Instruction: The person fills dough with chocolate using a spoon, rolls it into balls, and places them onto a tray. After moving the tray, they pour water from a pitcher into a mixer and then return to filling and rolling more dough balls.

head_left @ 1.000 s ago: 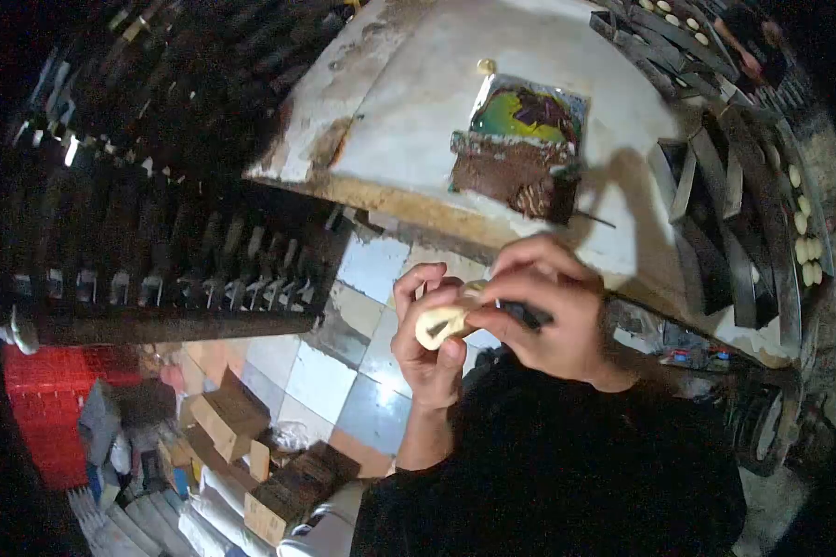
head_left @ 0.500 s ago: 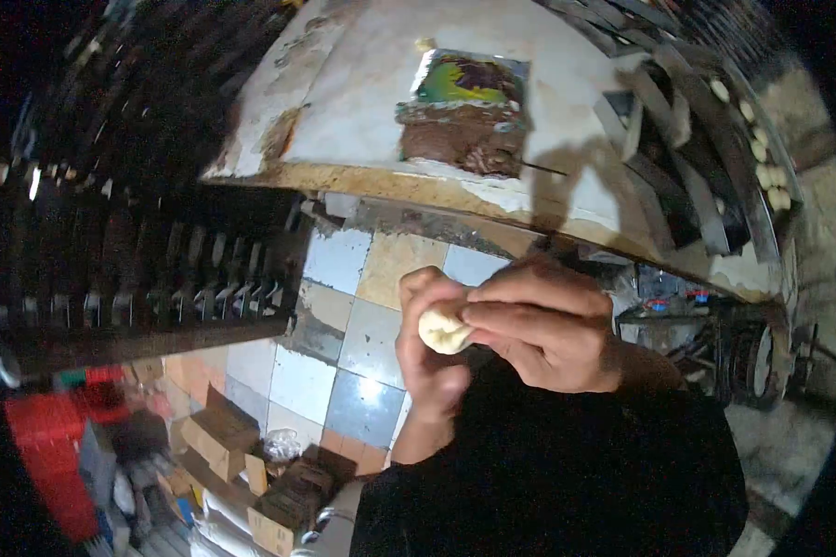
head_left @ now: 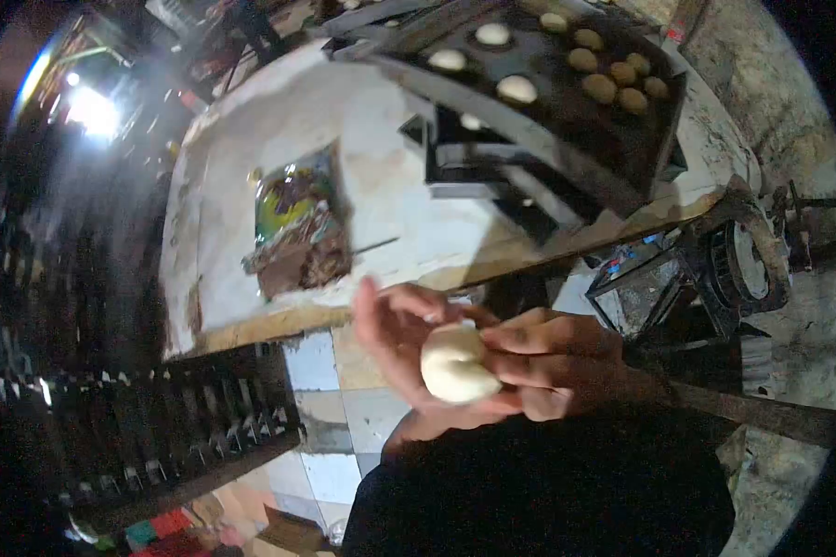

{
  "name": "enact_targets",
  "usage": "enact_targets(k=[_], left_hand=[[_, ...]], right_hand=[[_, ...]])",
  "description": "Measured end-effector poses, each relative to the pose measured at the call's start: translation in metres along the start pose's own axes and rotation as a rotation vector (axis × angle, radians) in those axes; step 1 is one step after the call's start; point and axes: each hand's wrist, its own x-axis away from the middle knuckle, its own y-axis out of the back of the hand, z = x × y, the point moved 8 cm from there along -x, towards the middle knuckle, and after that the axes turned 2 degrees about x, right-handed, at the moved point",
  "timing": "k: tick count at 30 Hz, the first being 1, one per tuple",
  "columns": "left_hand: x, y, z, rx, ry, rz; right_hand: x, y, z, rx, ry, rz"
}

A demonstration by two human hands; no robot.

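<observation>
- Workpiece: one pale dough piece (head_left: 457, 364), located just below the centre of the frame, in front of the bench (head_left: 209, 218). Its surface is smooth and rounded, with a fold on the upper face and a narrow tip at lower right.
- Left hand (head_left: 395, 348): cupped, fingers partly spread toward the upper left. The dough piece lies against the palm side.
- Right hand (head_left: 553, 357): fingers bent, pinching the right edge of the dough piece. Blur softens both hands; I cannot tell how firmly they press.
- Packet (head_left: 293, 200): flat on the bench, left of centre, with a green and purple print. A brown mass (head_left: 283, 267) covers its lower part.
- Thin rod (head_left: 374, 245): dark, on the bench just right of the brown mass.
- Tray (head_left: 585, 167): dark, tilted in the view, upper right of the frame. It carries separate pale rounds (head_left: 516, 89) toward its left and a close cluster of shaded rounds (head_left: 599, 88) toward its right.
- Rack (head_left: 158, 436): dark, slatted, lower left of the frame, beside the tiled floor (head_left: 314, 408).
</observation>
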Motion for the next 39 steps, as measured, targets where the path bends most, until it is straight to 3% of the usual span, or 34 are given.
enact_targets(k=[1,2,5,6,9,13,15,17,18,20,21,24,25,29,31,33,34,37,39], left_hand=[[-0.009,-0.03,0.018,0.07,-0.042,0.249],[-0.016,-0.056,0.025,-0.095,-0.08,0.51],[-0.025,-0.1,0.055,0.004,-0.194,0.513],[-0.022,-0.099,0.064,0.013,-0.164,0.367],[-0.021,-0.095,0.096,-0.15,0.11,0.354],[-0.002,-0.097,0.136,-0.637,0.118,0.494],[0.007,-0.103,0.146,-0.822,0.032,0.482],[0.001,-0.107,0.154,-0.734,0.119,0.624],[-0.027,-0.126,0.139,-0.548,0.235,0.76],[-0.056,-0.127,0.134,-0.435,0.326,0.873],[-0.069,-0.122,0.134,-0.413,0.336,0.863],[-0.11,-0.087,0.14,-0.351,0.359,0.605],[-0.125,-0.08,0.136,-0.385,0.353,0.581],[-0.168,-0.054,0.134,-0.414,0.278,0.698],[-0.185,-0.046,0.135,-0.409,0.204,0.754],[-0.193,-0.039,0.14,-0.362,0.139,0.755],[-0.197,-0.035,0.143,-0.339,0.157,0.741],[-0.206,-0.034,0.141,-0.355,0.178,0.756],[-0.214,-0.036,0.136,-0.35,0.126,0.768]], right_hand=[[0.006,0.016,-0.011,-0.033,-0.042,0.009],[0.013,0.032,-0.022,-0.065,-0.085,0.016],[0.013,0.068,-0.048,-0.011,-0.231,0.135],[0.009,0.077,-0.055,0.056,-0.231,0.2],[0.005,0.129,-0.05,0.252,-0.266,-0.068],[-0.029,0.115,-0.029,0.344,0.187,0.238],[-0.03,0.106,-0.047,0.39,0.098,0.453],[-0.03,0.116,-0.079,0.154,-0.09,0.428],[-0.027,0.121,-0.098,0.03,-0.195,0.43],[-0.042,0.149,-0.121,0.227,-0.257,0.369],[-0.053,0.159,-0.13,0.327,-0.287,0.337],[-0.058,0.149,-0.19,0.538,-0.6,0.527],[-0.059,0.142,-0.189,0.618,-0.587,0.647],[-0.065,0.142,-0.188,0.685,-0.59,0.91],[-0.089,0.153,-0.206,0.72,-0.62,0.808],[-0.112,0.189,-0.23,1.056,-0.734,0.491],[-0.12,0.195,-0.243,1.212,-0.802,0.482],[-0.108,0.192,-0.281,1.267,-1.028,0.628],[-0.114,0.188,-0.278,1.364,-0.917,0.614]])
